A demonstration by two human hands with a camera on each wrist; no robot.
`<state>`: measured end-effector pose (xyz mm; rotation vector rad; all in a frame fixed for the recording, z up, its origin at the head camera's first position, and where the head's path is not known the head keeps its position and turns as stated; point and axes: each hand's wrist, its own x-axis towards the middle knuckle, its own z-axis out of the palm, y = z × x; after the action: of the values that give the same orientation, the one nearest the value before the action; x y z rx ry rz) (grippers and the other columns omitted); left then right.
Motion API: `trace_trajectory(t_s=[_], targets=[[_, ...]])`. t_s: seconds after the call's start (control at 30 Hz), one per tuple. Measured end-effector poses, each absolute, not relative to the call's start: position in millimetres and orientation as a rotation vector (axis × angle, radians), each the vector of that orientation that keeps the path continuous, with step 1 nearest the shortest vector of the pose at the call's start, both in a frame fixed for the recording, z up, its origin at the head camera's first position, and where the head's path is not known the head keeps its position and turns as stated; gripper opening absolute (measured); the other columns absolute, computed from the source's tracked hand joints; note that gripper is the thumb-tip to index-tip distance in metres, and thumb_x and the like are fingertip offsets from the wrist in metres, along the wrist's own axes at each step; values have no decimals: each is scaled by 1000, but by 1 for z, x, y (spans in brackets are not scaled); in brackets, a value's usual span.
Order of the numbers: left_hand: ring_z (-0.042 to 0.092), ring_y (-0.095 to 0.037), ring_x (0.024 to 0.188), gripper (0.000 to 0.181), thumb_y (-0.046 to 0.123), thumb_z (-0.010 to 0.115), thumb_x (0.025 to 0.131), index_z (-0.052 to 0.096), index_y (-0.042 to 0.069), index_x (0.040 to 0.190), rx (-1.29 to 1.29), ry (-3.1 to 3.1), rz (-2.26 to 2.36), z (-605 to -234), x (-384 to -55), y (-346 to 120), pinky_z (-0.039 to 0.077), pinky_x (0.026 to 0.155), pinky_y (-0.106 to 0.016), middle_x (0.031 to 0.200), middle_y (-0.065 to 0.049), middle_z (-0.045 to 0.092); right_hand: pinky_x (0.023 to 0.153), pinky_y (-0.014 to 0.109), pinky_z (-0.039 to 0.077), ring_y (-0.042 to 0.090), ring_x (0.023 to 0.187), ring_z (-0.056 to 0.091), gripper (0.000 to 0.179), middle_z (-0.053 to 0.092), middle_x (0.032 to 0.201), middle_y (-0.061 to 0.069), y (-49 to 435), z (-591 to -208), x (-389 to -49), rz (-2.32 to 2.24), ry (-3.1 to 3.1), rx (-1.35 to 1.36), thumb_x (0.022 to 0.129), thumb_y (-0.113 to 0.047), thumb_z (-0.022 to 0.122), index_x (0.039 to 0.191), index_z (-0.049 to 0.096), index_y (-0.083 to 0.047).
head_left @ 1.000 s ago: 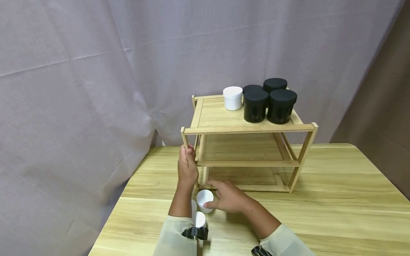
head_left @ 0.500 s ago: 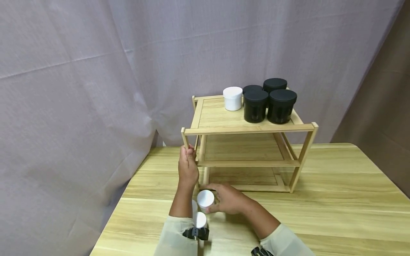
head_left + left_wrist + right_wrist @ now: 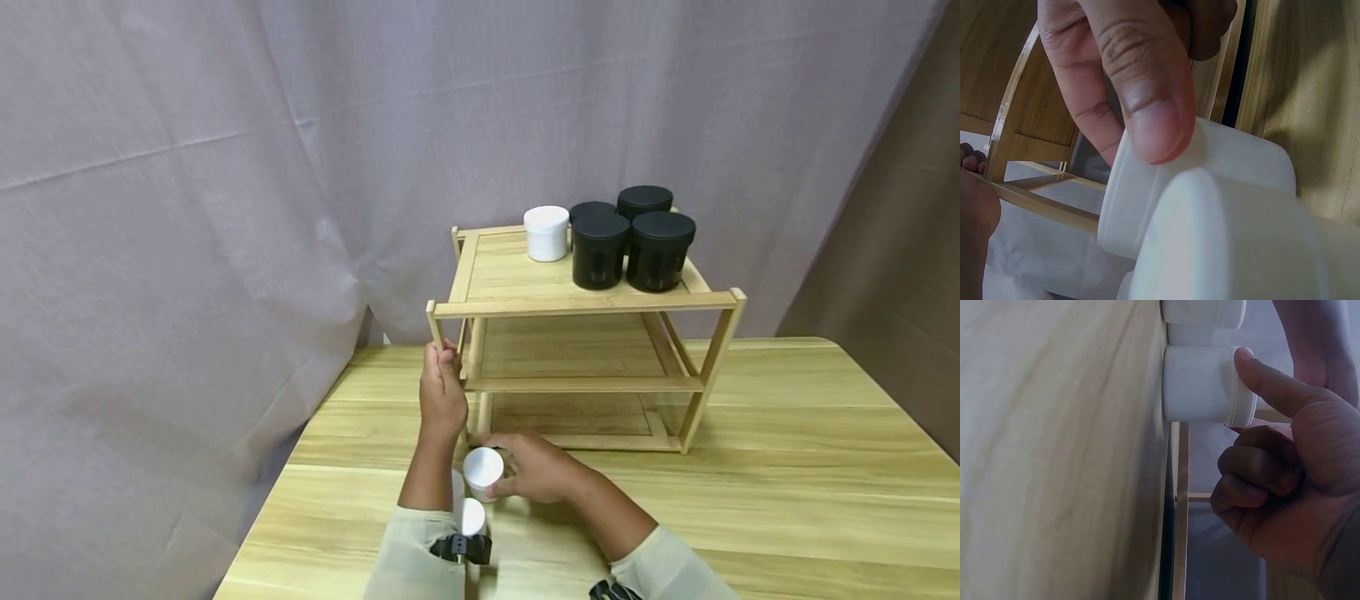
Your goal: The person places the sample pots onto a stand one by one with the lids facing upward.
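My left hand (image 3: pixel 442 392) grips the front left post of a three-tier wooden shelf rack (image 3: pixel 570 384). In front of the rack, a white lidded jar (image 3: pixel 482 467) stands upright on the table. My right hand (image 3: pixel 542 471) holds that jar by its lid between thumb and index finger, the other fingers curled in, as the right wrist view shows. Beside it stand more white jars (image 3: pixel 472 518), partly hidden by my left forearm. The left wrist view has the right thumb (image 3: pixel 1154 125) pressed on the lid's side.
Several black lidded jars (image 3: pixel 597 254) and one white jar (image 3: pixel 546 235) stand on the rack's top shelf. The wooden table (image 3: pixel 795 467) extends to the right and left. Grey curtain (image 3: pixel 225 208) hangs behind, with brown cloth (image 3: pixel 885 250) at the right.
The right thumb and index finger have closed round the white jar's lid from its right side. The left hand stays on the rack post.
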<state>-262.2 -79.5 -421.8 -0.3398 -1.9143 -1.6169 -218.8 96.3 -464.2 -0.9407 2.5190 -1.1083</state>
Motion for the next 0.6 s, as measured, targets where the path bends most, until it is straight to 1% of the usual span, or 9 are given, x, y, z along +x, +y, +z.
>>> trace_trajectory(t_s=[0.07, 0.13, 0.3, 0.43, 0.5, 0.6], targets=[[38, -8, 72, 70, 63, 27, 108, 52, -3, 116, -338, -1915, -1616, -422, -262, -79, 34, 64, -21, 83, -2, 43, 74, 27, 52, 9, 78, 60, 74, 75, 99, -1, 97, -465, -219, -1100, 2525, -943, 87, -28, 94, 148, 62, 0], [38, -8, 73, 70, 62, 27, 108, 51, -3, 116, -339, -1914, -1622, -422, -262, -79, 34, 65, -21, 84, -2, 43, 74, 27, 52, 8, 78, 60, 73, 75, 100, -1, 97, -465, -219, -1092, 2535, -947, 87, -28, 94, 148, 63, -1], [39, -8, 74, 68, 60, 28, 109, 51, -5, 117, -333, -1909, -1626, -422, -260, -80, 36, 66, -21, 85, -7, 45, 82, 32, 56, 12, 93, 68, 70, 79, 117, 4, 96, -467, -219, -1098, 2541, -955, 87, -29, 95, 145, 65, -3], [39, -8, 74, 66, 59, 28, 110, 51, -3, 116, -334, -1909, -1638, -422, -260, -80, 35, 66, -21, 84, -7, 45, 82, 31, 56, 13, 94, 70, 64, 79, 115, 3, 96, -466, -219, -1111, 2546, -964, 86, -28, 95, 139, 69, -5], [38, -8, 73, 65, 59, 28, 110, 51, -2, 116, -341, -1906, -1644, -422, -260, -80, 35, 65, -21, 85, -6, 44, 82, 31, 57, 12, 93, 70, 64, 79, 114, 3, 97, -465, -219, -1120, 2546, -974, 86, -27, 95, 140, 69, -5], [38, -8, 73, 66, 59, 28, 110, 51, -2, 116, -355, -1895, -1647, -422, -260, -79, 35, 65, -21, 84, -7, 44, 84, 31, 58, 11, 95, 71, 67, 79, 119, 6, 99, -464, -220, -1125, 2556, -994, 86, -26, 95, 143, 68, -5]])
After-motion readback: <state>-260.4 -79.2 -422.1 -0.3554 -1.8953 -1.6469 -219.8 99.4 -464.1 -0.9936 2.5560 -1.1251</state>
